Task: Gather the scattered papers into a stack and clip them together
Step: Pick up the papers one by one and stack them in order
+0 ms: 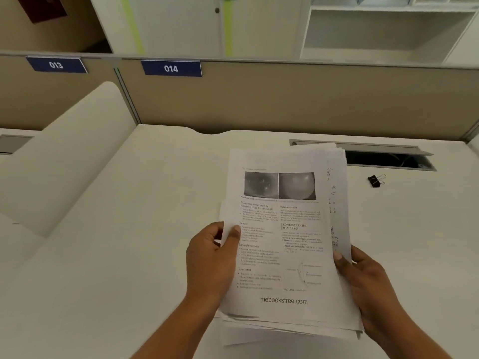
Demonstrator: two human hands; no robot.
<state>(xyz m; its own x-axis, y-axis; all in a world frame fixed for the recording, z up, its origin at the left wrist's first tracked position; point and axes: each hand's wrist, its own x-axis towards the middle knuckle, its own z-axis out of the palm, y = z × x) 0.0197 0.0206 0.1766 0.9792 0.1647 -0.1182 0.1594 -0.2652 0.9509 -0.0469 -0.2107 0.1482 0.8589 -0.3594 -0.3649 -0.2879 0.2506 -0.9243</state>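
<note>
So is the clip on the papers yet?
No, the clip lies on the desk, apart from the papers held by the left hand and right hand.

White desk (129, 229), beige partition (285, 99) with signs 013 and 014, white shelving (388, 29) behind.

Head view, downward over desk (129, 255)

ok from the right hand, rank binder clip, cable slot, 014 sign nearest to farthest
From the right hand:
1. binder clip, on the desk, beyond it to the right
2. cable slot, just behind the clip
3. 014 sign, up on the partition, far left
</note>
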